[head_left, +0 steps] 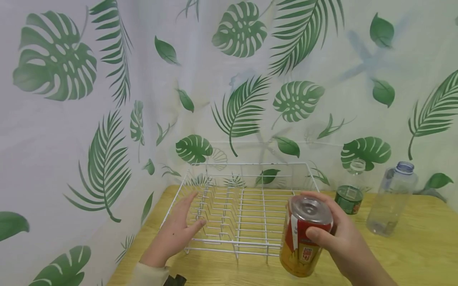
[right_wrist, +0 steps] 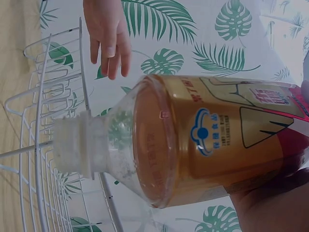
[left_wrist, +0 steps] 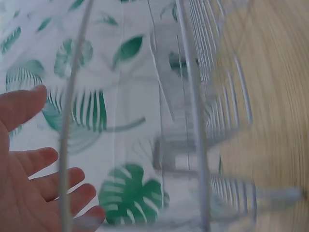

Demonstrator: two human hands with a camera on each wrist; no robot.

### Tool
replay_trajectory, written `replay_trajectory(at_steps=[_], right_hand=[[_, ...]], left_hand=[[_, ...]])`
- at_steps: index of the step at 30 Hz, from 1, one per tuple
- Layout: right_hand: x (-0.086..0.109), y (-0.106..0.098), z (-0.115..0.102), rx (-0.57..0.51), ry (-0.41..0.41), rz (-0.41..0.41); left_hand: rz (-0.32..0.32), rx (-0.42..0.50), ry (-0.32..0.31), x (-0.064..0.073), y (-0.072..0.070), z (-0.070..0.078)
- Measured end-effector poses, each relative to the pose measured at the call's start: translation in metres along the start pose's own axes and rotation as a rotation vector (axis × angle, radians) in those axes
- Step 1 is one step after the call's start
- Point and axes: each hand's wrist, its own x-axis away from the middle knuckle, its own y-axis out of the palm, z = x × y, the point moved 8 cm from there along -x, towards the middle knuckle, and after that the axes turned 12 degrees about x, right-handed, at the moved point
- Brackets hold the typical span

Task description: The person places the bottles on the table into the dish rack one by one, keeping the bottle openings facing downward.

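Observation:
My right hand (head_left: 343, 238) grips a plastic bottle (head_left: 304, 238) with a red and gold label, thumb on one side. It is held base up, its round silvery base facing the head camera. Seen in the right wrist view, the clear bottle neck (right_wrist: 72, 145) has no cap and points toward the white wire rack (right_wrist: 41, 116). Across the left part of that rack, my left hand (head_left: 175, 234) is spread with nothing in it. Its fingers (left_wrist: 77, 195) appear behind a rack wire in the left wrist view; whether they touch it, I cannot tell.
A clear bottle with a green label (head_left: 348, 198) and a taller clear bottle with a blue-tinted neck (head_left: 393, 198) stand right of the rack. Everything is on a yellow wood-grain table (head_left: 415, 254). A leaf-printed sheet (head_left: 200, 79) hangs behind and at the left.

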Motion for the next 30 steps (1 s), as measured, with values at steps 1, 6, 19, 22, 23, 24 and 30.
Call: replay_trajectory(at_steps=[1,6,19,22,23,24,30], right_hand=[[0.0,0.0,0.001,0.005,0.003,0.002],[-0.003,-0.002,-0.001,-0.025,-0.021,-0.012],[-0.007,-0.007,0.003,-0.092,-0.045,-0.017],[-0.007,-0.012,0.005,-0.13,-0.065,-0.008],[-0.006,-0.013,0.006,-0.135,-0.066,-0.009],[-0.005,-0.014,0.007,-0.139,-0.072,-0.007],[-0.004,-0.023,0.005,-0.149,-0.1,0.004]], left_hand=[[0.021,-0.024,-0.013,-0.001,-0.006,-0.006],[0.102,-0.085,-0.043,-0.009,-0.029,-0.034],[0.006,0.253,-0.304,0.005,-0.032,-0.092],[-0.006,0.328,-0.306,0.008,-0.034,-0.094],[-0.008,0.349,-0.301,0.008,-0.034,-0.094],[-0.013,0.374,-0.297,0.009,-0.034,-0.093],[-0.042,0.505,-0.26,0.003,-0.028,-0.088]])
